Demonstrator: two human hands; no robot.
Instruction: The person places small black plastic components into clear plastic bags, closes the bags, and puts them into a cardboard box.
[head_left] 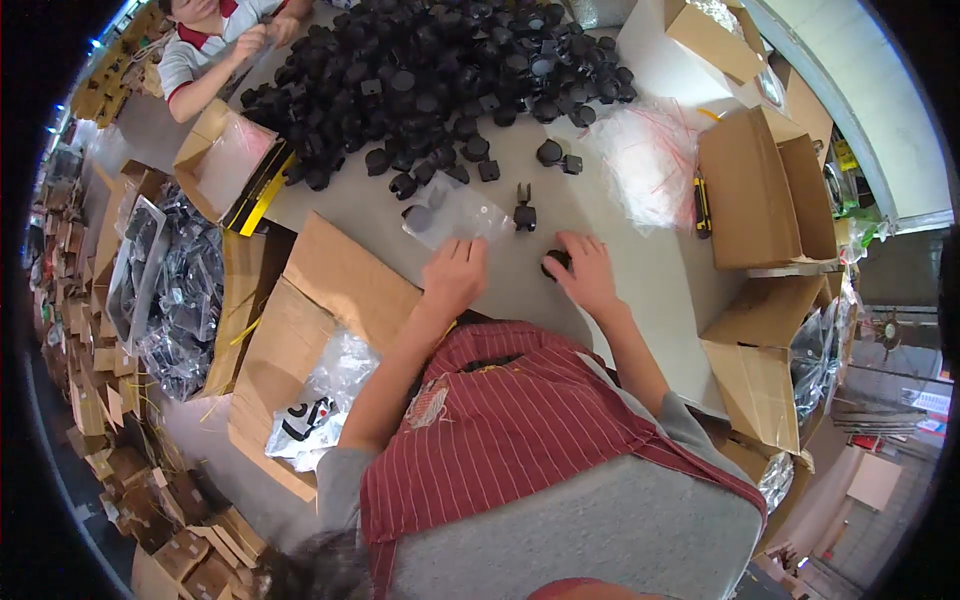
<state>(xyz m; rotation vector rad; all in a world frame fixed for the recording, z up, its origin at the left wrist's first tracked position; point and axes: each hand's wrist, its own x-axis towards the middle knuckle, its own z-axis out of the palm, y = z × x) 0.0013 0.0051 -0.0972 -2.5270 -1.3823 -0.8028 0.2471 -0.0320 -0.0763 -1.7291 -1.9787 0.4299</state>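
On the table (640, 270), right hand (585, 272) clamps a black caster (556, 262); left hand (455, 275) lies flat, fingers apart.

The person wears a grey short-sleeved shirt (600, 530) under a dark red apron (520, 420) with thin pale vertical stripes. On the apron's upper left sits a small pale patch (428, 403) of worn print. Both forearms are bare below the grey sleeves, and the left hand (455, 275) and right hand (590, 272) wear no gloves.
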